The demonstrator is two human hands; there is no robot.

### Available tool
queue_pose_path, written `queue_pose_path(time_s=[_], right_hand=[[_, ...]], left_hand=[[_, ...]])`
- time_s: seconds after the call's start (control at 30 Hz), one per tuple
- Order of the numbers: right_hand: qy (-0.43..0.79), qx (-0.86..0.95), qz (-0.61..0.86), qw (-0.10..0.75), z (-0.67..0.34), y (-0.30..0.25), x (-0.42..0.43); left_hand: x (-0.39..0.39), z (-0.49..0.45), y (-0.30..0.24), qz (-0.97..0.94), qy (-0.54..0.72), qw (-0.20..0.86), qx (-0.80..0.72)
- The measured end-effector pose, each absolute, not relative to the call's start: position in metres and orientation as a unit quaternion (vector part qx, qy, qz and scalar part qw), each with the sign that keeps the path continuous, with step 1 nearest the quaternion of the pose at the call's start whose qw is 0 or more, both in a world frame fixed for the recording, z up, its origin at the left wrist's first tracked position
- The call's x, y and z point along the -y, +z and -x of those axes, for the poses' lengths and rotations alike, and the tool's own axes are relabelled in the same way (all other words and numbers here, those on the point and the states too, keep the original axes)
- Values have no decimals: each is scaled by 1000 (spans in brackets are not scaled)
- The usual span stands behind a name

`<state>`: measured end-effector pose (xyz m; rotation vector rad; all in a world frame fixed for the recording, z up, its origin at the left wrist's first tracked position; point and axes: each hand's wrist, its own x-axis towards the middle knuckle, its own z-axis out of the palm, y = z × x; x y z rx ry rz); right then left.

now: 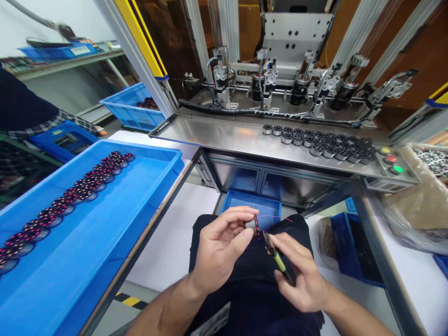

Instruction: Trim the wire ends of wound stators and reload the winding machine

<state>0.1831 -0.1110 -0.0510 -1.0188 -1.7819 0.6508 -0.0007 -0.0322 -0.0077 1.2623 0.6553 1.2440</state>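
Stator (255, 225) pinched in left grip (219, 245); right grip (303, 275) closed on tool (276, 257). Tool tip, just beside stator, could slip and scratch it.

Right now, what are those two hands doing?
A person's left hand holds a small round coil wound with reddish wire. The right hand holds a thin green-handled tool, tip at the coil. Similar wound coils lie in a row in the blue plastic tray at left; grey metal rings sit on the steel shelf ahead.
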Motion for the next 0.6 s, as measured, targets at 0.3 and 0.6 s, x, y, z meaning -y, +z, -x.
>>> queue_pose_path(time_s=[0.3,0.6], right_hand=[[255,735,412,475,-183,-50,109],[258,719,439,474,-183,-52,110]], left_hand=[[35,3,-7,-581,514,566,-277],[36,4,-10,-595,512,557,-270]])
